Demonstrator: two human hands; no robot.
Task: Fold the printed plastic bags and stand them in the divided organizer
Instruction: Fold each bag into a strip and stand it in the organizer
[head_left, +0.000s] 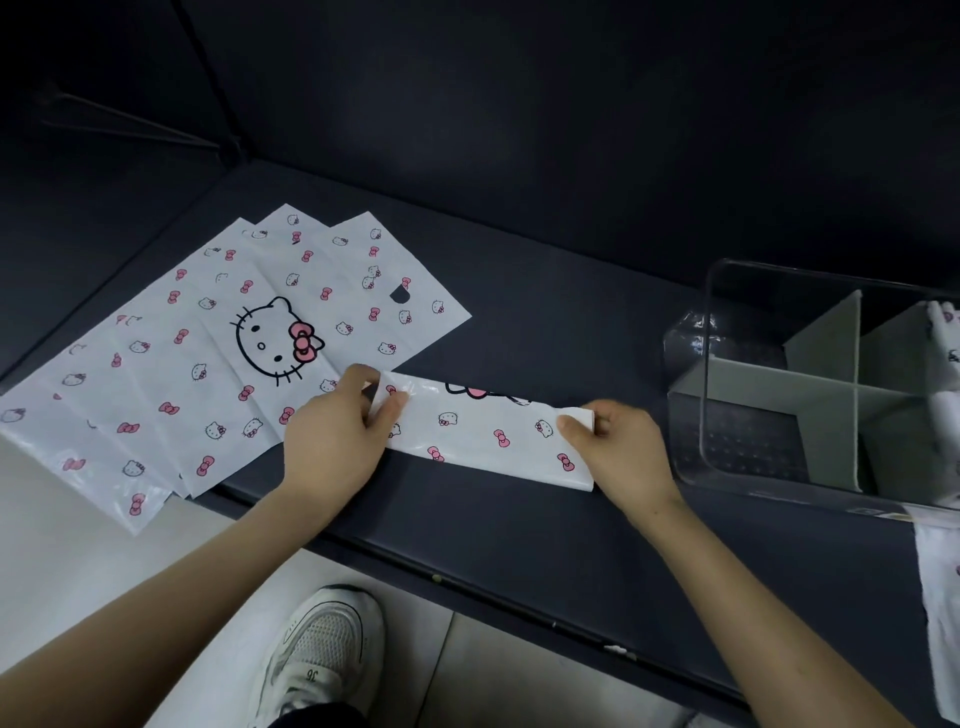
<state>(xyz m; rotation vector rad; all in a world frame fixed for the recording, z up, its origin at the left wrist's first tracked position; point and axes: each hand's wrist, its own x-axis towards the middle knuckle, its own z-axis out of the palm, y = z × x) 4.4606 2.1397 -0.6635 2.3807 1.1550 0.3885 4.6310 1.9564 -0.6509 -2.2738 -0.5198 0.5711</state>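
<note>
Fingers (388, 409) of left hand (332, 441) and right hand (621, 457) pinching ends of folded white cat-print plastic bag (483, 434), probably to hold it flat for next fold.

A white mesh sneaker (322, 649) with grey and black trim is worn, its tongue marked 36; a dark trouser hem (317, 718) is seen at the ankle. The left hand (332, 436), right hand (618, 457) and forearms (171, 587) are left bare.
</note>
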